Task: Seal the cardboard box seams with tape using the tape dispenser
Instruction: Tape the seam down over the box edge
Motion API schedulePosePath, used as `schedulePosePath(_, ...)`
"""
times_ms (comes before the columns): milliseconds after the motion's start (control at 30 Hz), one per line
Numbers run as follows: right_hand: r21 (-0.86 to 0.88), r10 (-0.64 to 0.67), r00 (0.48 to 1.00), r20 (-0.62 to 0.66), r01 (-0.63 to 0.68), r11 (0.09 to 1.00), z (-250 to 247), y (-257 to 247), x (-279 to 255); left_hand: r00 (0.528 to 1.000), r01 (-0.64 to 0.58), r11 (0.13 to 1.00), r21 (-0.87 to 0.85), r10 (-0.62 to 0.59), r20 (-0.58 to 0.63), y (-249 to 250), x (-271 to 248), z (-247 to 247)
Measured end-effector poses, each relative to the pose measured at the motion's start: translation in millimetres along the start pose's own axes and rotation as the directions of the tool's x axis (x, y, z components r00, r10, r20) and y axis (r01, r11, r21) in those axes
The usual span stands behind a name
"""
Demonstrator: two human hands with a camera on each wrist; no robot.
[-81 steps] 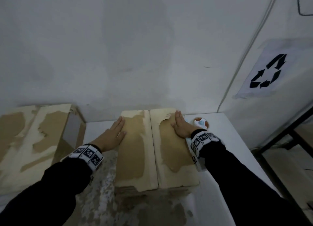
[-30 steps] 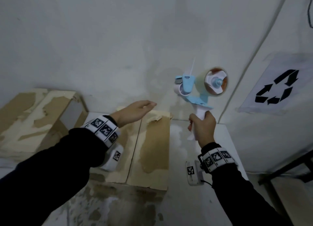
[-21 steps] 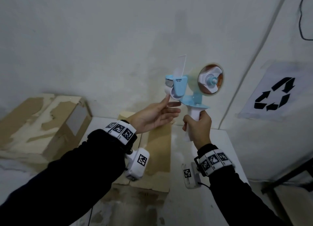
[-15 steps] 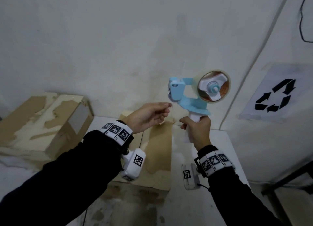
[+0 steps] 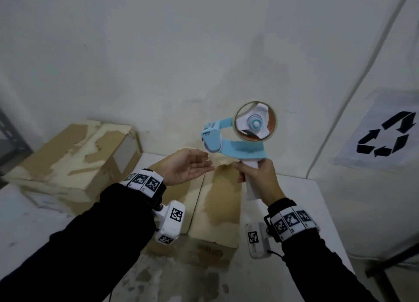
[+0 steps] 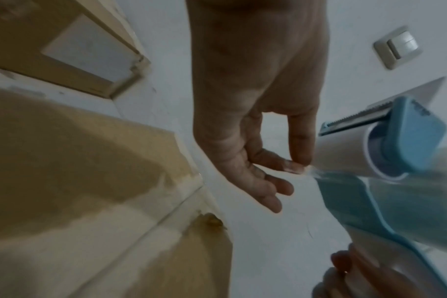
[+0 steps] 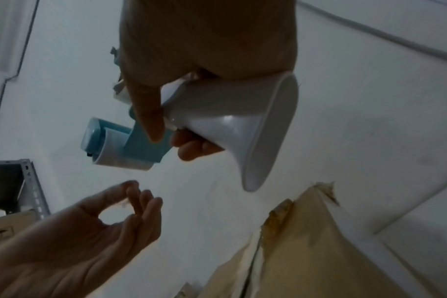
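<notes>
My right hand (image 5: 256,177) grips the white handle of a blue tape dispenser (image 5: 235,140) and holds it up above the far end of the cardboard box (image 5: 217,202). The box lies on the white table with its two top flaps meeting at a middle seam (image 5: 197,199). My left hand (image 5: 204,163) is palm up just under the dispenser's roller. In the left wrist view its thumb and forefinger (image 6: 297,167) pinch the clear tape end coming off the roller (image 6: 345,153). The right wrist view shows the flared handle (image 7: 230,125) in my right hand (image 7: 166,131).
A second, worn cardboard box (image 5: 74,156) stands at the left on the table (image 5: 306,199). A recycling sign (image 5: 385,138) hangs on the right wall, and a cable runs up beside it. A grey metal shelf (image 5: 13,131) is at the far left.
Both hands left the box flaps; my right hand lifted the dispenser. In the last half second the dispenser tilted lower and my left hand turned palm up under the roller, pinching the tape end.
</notes>
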State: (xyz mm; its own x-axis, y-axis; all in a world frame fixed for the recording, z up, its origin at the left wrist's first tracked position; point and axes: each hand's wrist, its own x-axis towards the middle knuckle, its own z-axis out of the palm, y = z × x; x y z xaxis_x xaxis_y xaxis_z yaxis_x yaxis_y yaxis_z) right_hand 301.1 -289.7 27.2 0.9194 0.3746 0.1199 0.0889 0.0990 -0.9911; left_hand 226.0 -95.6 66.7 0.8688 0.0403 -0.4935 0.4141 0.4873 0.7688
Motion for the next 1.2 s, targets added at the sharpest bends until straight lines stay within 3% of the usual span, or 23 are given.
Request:
schedulePosePath(300, 0.039, 0.091, 0.97, 0.225, -0.103, 0.994, 41, -4, -33, 0.999, 0.042, 0.999, -0.01, -0.042, 0.001, -11, -40, -47)
schedulePosePath(400, 0.029, 0.083, 0.955, 0.284, -0.095, 0.995, 56, -3, -45, 0.997, 0.055, 0.998, 0.0, -0.055, -0.052, -16, -53, -60)
schedulePosePath(600, -0.016, 0.19, 0.936, 0.297, -0.194, 0.981, 88, -2, -72, 0.976, 0.068, 0.996, 0.057, -0.055, -0.212, -27, -81, -95)
schedulePosePath(733, -0.084, 0.2, 0.933, 0.299, -0.183, 0.98, 105, 0, -89, 0.945, 0.019, 0.985, 0.173, 0.039, -0.326, -39, -96, -110)
schedulePosePath(900, -0.169, 0.23, 0.935, 0.269, -0.189, 0.967, 117, 9, -111, 0.872, -0.061, 0.938, 0.342, 0.217, -0.439, -58, -102, -123)
schedulePosePath(1033, -0.208, 0.276, 0.939, 0.204, -0.233, 0.95, 115, 14, -124, 0.811, -0.116, 0.856, 0.504, 0.375, -0.45, -76, -103, -136)
schedulePosePath(1200, -0.258, 0.284, 0.946, 0.159, -0.238, 0.936, 108, 5, -129, 0.782, -0.167, 0.812, 0.56, 0.455, -0.426, -80, -102, -138)
